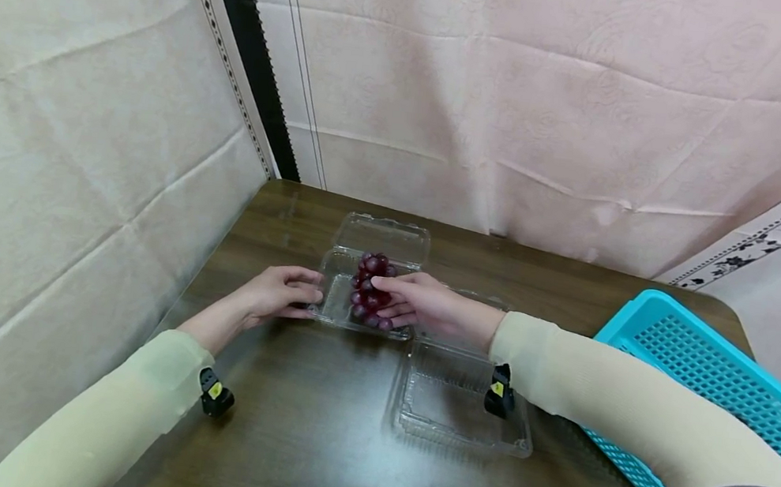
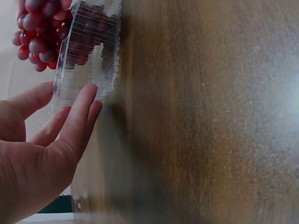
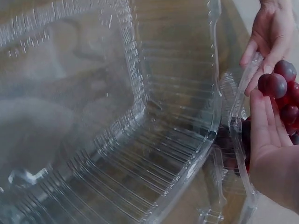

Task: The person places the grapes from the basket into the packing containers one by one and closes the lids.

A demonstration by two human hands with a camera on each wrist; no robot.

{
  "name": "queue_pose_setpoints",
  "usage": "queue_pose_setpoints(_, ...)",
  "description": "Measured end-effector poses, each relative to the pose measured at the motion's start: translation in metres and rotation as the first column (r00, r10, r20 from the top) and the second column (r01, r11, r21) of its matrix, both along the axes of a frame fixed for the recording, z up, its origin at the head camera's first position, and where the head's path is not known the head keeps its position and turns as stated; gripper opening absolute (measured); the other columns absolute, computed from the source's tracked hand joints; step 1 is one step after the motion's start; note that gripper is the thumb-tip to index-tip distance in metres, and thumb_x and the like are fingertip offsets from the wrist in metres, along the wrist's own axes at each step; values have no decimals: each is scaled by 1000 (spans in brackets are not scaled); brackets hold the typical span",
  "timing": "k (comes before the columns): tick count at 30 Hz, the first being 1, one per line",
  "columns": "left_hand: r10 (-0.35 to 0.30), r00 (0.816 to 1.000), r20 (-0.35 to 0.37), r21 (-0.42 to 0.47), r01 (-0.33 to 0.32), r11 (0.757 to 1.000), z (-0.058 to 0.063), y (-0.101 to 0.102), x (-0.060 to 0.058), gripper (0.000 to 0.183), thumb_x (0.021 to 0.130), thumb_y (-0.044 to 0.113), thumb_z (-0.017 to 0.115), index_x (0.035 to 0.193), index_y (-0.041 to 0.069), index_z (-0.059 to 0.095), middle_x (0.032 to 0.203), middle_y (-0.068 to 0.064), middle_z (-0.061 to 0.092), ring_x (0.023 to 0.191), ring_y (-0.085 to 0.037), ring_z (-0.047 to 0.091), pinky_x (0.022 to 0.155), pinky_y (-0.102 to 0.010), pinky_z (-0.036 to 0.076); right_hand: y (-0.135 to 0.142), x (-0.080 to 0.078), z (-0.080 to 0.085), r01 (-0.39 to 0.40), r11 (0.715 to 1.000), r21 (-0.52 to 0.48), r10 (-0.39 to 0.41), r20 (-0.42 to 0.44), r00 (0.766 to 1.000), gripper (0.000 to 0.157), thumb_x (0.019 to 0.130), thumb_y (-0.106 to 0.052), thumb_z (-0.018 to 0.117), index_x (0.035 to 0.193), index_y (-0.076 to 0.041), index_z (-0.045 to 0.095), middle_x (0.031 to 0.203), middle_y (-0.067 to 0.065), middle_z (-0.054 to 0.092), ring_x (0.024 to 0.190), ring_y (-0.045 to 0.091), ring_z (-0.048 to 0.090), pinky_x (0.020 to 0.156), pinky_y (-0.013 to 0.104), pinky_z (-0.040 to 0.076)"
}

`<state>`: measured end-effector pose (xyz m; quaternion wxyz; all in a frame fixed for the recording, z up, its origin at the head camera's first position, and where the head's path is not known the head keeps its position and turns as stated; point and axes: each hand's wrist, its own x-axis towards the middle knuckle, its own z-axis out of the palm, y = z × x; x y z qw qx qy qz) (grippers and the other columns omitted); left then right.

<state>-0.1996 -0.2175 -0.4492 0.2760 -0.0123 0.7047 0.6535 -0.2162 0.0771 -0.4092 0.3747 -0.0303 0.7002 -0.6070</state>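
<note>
A bunch of dark red grapes [image 1: 369,293] is at the smaller clear plastic clamshell container [image 1: 337,289], whose lid stands open at the back. My right hand [image 1: 420,302] holds the bunch from the right, thumb on top and fingers along its side. In the left wrist view, some grapes [image 2: 37,44] rise above the rim and others show through the ribbed wall. With thumb and fingers on either side of its left end, my left hand [image 1: 281,291] grips the container. The right wrist view shows the right fingers [image 3: 268,123] against the grapes.
A larger clear plastic container [image 1: 460,398] lies open on the brown wooden table [image 1: 314,426], under my right forearm. To the right stands a turquoise perforated basket [image 1: 726,382]. Pale cloth walls [image 1: 517,130] border the table at the back and left.
</note>
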Motion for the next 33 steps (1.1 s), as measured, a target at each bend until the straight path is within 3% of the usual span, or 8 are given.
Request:
queue_pose_setpoints(8,-2,1000,1,-5,2,1000,2,2,2,55,108,-1,60,158,-9,39,150,-35,52,130,-33,62,102,-40,62,-9,-3,-6,-48,998,47,52,-85,995,44,111,-30,62,134,7,63,131,22,71,117,32,72,100,42,64)
queue_pose_setpoints(18,15,1000,-2,-24,-15,1000,5,4,2,54,107,-1,61,156,-8,43,145,-33,57,122,-28,67,102,-41,63,-23,1,-5,-86,981,174,120,-198,973,33,107,-33,68,108,0,69,113,15,76,99,24,77,92,40,67)
queue_pose_setpoints(23,16,1000,-2,-20,-16,1000,3,4,1,54,107,-1,61,157,-9,42,143,-32,58,118,-25,68,101,-40,63,-28,-2,-7,-114,961,251,189,-296,936,34,106,-33,70,106,2,69,104,14,76,88,22,78,81,36,69)
queue_pose_setpoints(27,12,1000,-9,-26,-12,1000,4,4,2,55,107,1,62,157,-9,41,144,-32,57,120,-26,67,101,-40,63,-30,-3,-8,-154,920,360,294,-377,878,42,105,-37,70,119,2,71,102,11,79,86,21,78,77,32,67)
queue_pose_setpoints(30,16,1000,-9,-28,-16,999,5,5,2,55,107,1,62,157,-8,41,145,-32,57,122,-27,67,100,-40,63,-29,-3,-9,-170,891,421,353,-405,844,50,102,-40,72,128,2,68,105,10,80,91,20,77,80,30,65)
queue_pose_setpoints(33,13,1000,-13,-29,-14,999,5,4,2,55,108,1,62,157,-9,41,146,-33,56,124,-29,66,100,-39,63,-29,-1,-8,-187,872,452,385,-400,832,61,99,-41,76,139,3,62,114,12,78,104,21,73,90,32,63)
